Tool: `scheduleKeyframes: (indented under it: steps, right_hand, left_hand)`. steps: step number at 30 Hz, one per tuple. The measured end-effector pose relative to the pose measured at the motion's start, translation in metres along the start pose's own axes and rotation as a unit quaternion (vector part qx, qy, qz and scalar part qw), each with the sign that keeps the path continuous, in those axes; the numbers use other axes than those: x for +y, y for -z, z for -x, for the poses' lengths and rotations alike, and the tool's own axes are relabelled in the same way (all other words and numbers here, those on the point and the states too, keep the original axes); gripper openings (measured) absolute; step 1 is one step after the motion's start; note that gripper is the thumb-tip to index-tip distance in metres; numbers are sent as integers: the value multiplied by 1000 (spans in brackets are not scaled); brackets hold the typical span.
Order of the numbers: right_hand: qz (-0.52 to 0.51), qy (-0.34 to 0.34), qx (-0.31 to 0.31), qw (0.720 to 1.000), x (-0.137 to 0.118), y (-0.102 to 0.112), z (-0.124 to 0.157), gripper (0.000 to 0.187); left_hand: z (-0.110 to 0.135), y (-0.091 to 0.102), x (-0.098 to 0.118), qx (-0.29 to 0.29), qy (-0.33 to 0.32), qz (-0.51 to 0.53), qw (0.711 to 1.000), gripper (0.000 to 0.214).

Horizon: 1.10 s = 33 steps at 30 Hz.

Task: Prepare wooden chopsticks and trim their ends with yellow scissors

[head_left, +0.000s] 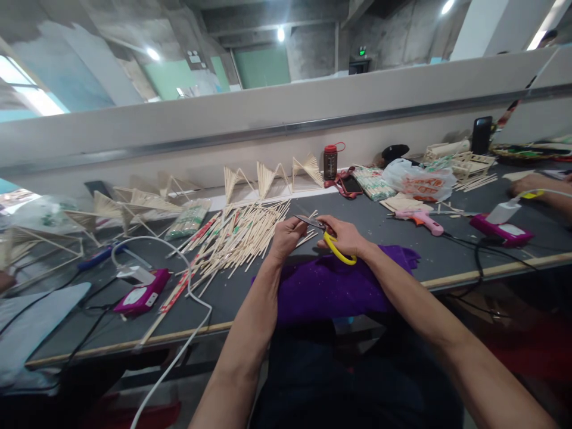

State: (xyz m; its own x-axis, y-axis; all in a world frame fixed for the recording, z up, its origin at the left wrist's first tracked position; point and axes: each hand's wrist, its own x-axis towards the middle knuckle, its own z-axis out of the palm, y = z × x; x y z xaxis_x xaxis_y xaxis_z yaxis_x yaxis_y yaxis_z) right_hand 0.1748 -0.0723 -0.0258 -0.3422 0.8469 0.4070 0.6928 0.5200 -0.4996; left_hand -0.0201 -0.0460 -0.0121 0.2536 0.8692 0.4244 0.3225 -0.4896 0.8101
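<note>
My right hand (344,235) is closed round yellow-handled scissors (336,245), their dark blades pointing left toward my left hand. My left hand (285,237) is pinched shut on a thin wooden stick (307,238) held at the blades. Both hands hover over a purple cloth (330,286) lying at the near edge of the dark worktable (402,238). A heap of loose bamboo sticks (232,235) spreads just left of my left hand.
Fan-shaped stick frames (268,179) stand along the back wall and at the left. Nearby are a pink glue gun (422,221), magenta devices (142,297) (503,229) with cables, a brown bottle (330,161), plastic bags (415,182), and another person's arm (536,185) at right.
</note>
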Motion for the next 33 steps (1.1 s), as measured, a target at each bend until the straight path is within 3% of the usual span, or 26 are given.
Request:
scheduleKeyframes:
  steps: [14,22,26,33]
  right_hand:
    - [31,12,3,999,2,-5,-2,47]
    - [49,-1,14,999,3,-4,-3,46]
    - [26,0,16,1000,2,-5,-3,50]
    - [12,0,2,1000,0,2,0,61]
  left_hand:
    - [1,-1,0,11,-22,-26,999,30]
    - [0,-5,4,20,41,100,994,18]
    - [-1,-4,4,46,25,57,997,16]
    - [-1,1,1,14,-3,9,1000,20]
